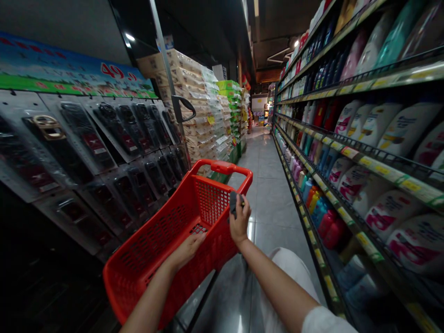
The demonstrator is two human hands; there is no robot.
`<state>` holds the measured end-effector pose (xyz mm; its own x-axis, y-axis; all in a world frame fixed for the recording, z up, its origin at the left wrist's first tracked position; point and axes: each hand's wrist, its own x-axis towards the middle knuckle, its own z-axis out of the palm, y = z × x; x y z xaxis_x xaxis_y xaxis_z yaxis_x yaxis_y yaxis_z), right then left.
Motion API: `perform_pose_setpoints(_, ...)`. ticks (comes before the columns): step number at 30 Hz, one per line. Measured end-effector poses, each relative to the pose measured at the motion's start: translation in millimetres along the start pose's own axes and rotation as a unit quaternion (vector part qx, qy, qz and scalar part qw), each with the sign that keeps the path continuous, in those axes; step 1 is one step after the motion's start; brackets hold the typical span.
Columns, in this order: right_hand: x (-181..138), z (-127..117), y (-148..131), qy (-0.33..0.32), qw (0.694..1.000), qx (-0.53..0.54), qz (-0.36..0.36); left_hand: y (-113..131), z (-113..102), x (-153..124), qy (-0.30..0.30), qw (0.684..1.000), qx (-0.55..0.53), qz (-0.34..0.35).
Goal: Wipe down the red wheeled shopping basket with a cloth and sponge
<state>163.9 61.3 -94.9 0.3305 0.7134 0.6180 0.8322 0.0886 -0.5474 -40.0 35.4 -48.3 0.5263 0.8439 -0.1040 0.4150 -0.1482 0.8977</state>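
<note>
A red plastic shopping cart (208,249) with a perforated basket and a loop handle stands at a slant in front of me. My left hand (187,250) is on the basket's near rim, its fingers closed over the edge. At the corner below the handle, my right hand (240,223) grips a small dark grey cloth-like pad (233,204), pressed close to the cart's red plastic. The fingers are bent around the pad and cover part of it, so its exact kind is unclear. No goods show in the visible part of the basket.
Shelves of shampoo bottles (367,127) line the right side. Packaged belts (86,127) hang on a rack at left, beside a metal pole (166,60). Beyond are stacked wrapped packs (194,101). Grey floor tiles (267,189) run down the aisle; my knee (287,273) is close by.
</note>
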Motion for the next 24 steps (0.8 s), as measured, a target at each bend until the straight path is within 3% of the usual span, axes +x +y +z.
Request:
perform_pose_setpoints(2,-25,3,-6,-0.044,0.997,-0.007,-0.061,2,1,1,0.003,1.000,0.007,0.006)
perform_pose_setpoints(4,-25,1,-2,-0.063,0.995,-0.016,-0.074,3,1,0,0.003,1.000,0.008,0.007)
perform_pose_setpoints(7,19,-10,17,-0.017,1.000,0.011,-0.012,2,-1,-4,-0.013,1.000,-0.003,-0.005)
perform_pose_setpoints(11,100,-21,46,0.120,0.976,0.169,0.067,1,-4,-8,-0.030,0.999,-0.020,-0.023)
perform_pose_setpoints(14,125,-20,52,0.150,0.964,0.200,0.091,-2,-5,-7,-0.017,0.999,-0.019,-0.027)
perform_pose_setpoints(17,101,-13,39,0.132,0.971,0.194,0.052,-9,-6,-1,-0.001,1.000,-0.005,-0.021)
perform_pose_setpoints(21,17,6,5,0.082,0.975,0.206,-0.006,-18,-7,10,0.013,1.000,0.007,0.002)
perform_pose_setpoints(24,-40,20,-17,0.010,0.964,0.254,-0.075,-21,-8,17,0.025,0.999,0.003,0.020)
